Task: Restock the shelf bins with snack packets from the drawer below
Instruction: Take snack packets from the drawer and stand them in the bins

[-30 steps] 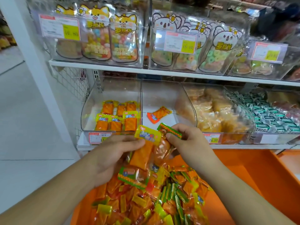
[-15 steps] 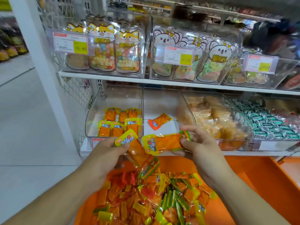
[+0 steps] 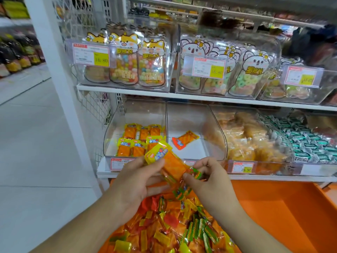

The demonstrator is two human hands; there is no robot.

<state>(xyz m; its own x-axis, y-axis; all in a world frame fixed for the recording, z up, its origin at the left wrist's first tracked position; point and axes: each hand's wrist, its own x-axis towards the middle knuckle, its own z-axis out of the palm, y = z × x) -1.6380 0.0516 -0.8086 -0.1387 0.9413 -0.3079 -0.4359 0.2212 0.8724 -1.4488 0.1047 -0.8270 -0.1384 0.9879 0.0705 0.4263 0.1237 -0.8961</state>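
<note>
Light: bright, even, barely any shadow under my arms | Glare: sheen on clear bins [image 3: 215,125] | Blur: upper right smeared, far left soft | Distortion: edges bow, wide-angle.

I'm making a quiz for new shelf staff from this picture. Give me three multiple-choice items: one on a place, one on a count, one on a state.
1. Where does the red-ended packet lie?
A. left bin
B. middle bin
C. drawer

2. How many packets lie in the middle bin?
A. one
B. four
C. none

3. What is the left hand doing?
A. hanging idle
B. pressing a price tag
C. holding a yellow-topped packet

Key: 1 B, it lies on that bin's white floor; 2 A, nothing else is there; 3 C, thumb and fingers grip it.
</note>
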